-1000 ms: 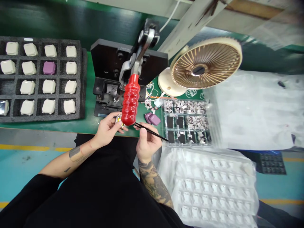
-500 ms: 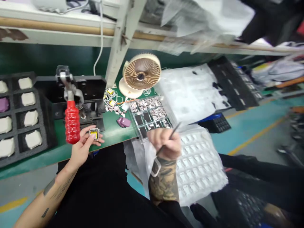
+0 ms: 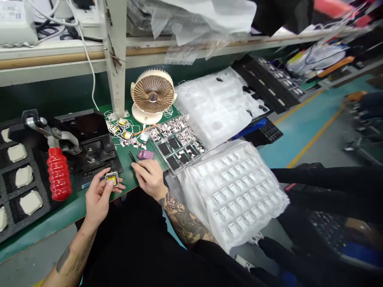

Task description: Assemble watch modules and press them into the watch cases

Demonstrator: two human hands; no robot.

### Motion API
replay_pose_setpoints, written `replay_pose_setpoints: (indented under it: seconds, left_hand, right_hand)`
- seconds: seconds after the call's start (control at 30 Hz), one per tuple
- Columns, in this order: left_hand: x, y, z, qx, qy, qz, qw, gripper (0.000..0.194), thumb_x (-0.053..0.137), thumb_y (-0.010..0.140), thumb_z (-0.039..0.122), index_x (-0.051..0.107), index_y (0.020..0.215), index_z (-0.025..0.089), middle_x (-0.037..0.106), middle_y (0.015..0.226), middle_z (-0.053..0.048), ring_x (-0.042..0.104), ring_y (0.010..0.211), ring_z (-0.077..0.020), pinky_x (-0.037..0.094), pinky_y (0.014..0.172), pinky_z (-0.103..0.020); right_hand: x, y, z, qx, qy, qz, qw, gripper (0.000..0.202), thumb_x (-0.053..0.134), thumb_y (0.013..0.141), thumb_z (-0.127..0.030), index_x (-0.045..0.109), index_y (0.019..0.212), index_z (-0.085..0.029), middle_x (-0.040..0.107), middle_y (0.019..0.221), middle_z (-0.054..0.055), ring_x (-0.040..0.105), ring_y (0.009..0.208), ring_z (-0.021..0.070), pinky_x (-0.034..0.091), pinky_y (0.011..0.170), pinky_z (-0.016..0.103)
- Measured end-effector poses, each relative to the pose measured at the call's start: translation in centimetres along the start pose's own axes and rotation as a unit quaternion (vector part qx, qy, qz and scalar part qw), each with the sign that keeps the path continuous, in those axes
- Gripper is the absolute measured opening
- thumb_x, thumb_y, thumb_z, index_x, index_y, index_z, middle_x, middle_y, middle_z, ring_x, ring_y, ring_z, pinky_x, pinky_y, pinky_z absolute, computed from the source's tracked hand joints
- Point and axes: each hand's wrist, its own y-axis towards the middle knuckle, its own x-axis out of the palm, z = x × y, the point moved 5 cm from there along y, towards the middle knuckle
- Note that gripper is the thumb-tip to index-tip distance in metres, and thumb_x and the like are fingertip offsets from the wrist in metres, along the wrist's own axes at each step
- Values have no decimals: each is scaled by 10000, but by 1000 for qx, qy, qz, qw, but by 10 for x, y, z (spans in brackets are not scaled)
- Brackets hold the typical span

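Between the thumb and fingers of my left hand (image 3: pixel 98 195) is a small square housing (image 3: pixel 111 179) with a yellow part inside, held over the table's front edge. My right hand (image 3: pixel 150 177) grips dark tweezers (image 3: pixel 132 157), whose tips point up and left. A purple piece (image 3: pixel 145 154) lies just beyond my right fingers on the green table (image 3: pixel 127 173). Left of the housing stands a black press (image 3: pixel 92 143) with a red handle (image 3: pixel 59 174). A clear compartment tray (image 3: pixel 175 169) with small white and dark parts is right of the purple piece.
A beige fan (image 3: pixel 153 97) stands behind the tray, beside wired yellow parts (image 3: pixel 127 135). At the left is a foam tray (image 3: pixel 12 175) of white housings. A bagged tray of white parts (image 3: pixel 239 191) is at the right. A shelf post (image 3: pixel 115 59) rises behind.
My right hand has moved left, from in front of the compartment tray to beside the purple piece. The white frame that hung near its tweezers no longer shows. The view has shifted right.
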Motion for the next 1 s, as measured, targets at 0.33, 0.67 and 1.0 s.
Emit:
replay_pose_setpoints:
  seconds: [0.33,0.67,1.0]
  left_hand:
    - [3,-2,2,14,18,-20,1000,532,763,1062,449,586,1488,184,858,1124,-130,859,898,-253,725,760,-367]
    - [1,-3,-10,13,22,-41,999,325,746,1078,415,566,1257,212,854,1203,-146,851,939,-247,699,809,-373]
    - [2,-4,-10,15,33,-63,997,319,726,1092,423,582,1292,220,845,1205,-126,834,940,-231,683,826,-362]
  right_hand:
    - [-41,37,67,86,-162,-57,981,246,563,1106,-251,773,1228,-212,789,1223,117,674,1122,281,508,959,460]
    - [-67,99,195,246,-298,-284,877,238,592,999,-183,819,1067,-214,771,1130,115,679,1043,273,474,885,372]
    - [-56,99,200,207,-281,-284,893,220,537,1022,-157,756,1015,-180,717,1118,160,664,1024,289,480,909,379]
